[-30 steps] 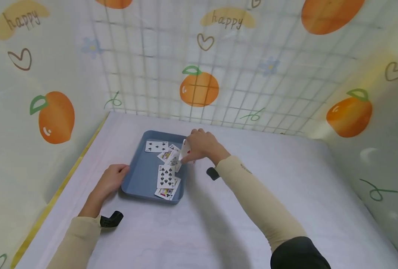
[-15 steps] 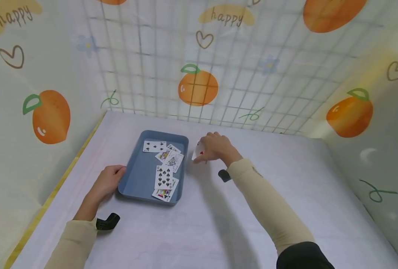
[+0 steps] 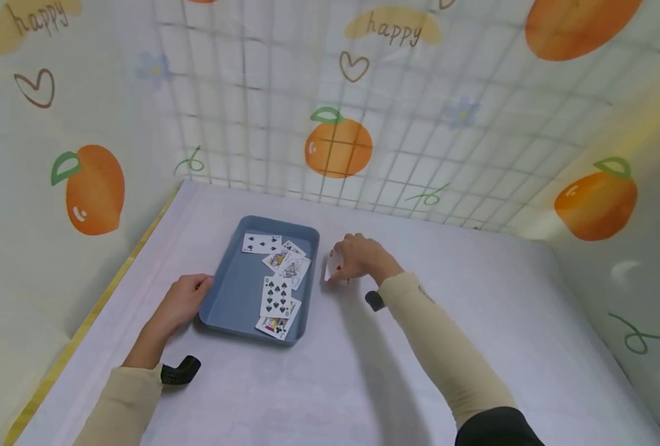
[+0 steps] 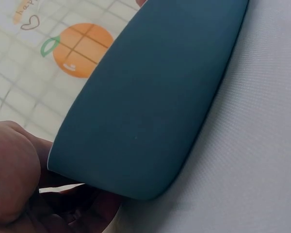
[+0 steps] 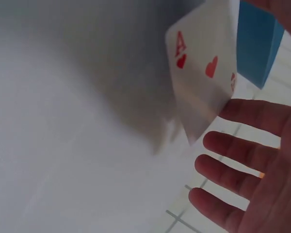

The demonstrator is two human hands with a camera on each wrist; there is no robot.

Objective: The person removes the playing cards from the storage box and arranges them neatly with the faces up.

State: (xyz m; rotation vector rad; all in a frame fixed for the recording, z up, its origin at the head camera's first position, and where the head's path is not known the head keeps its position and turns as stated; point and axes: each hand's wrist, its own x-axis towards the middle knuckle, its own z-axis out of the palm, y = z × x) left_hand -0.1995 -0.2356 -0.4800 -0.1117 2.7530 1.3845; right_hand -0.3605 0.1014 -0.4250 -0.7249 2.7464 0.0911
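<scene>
A blue-grey tray point(image 3: 226, 297) is held at its left edge by the left hand point(image 3: 181, 301). Inside it, 5 playing cards point(image 3: 293, 270) are seen face up, the nearest face card point(image 3: 278, 327) being partly covered by a spade card point(image 3: 276, 296). Just beyond the tray's right edge, 1 card with a red mark point(image 3: 332, 266) is pinched by the right hand point(image 3: 361, 257). Both arms are covered by beige sleeves point(image 3: 121, 406). The backdrop point(image 3: 285, 105) is printed with orange fruit point(image 3: 338, 148), hearts point(image 3: 354, 67) and "happy".
</scene>
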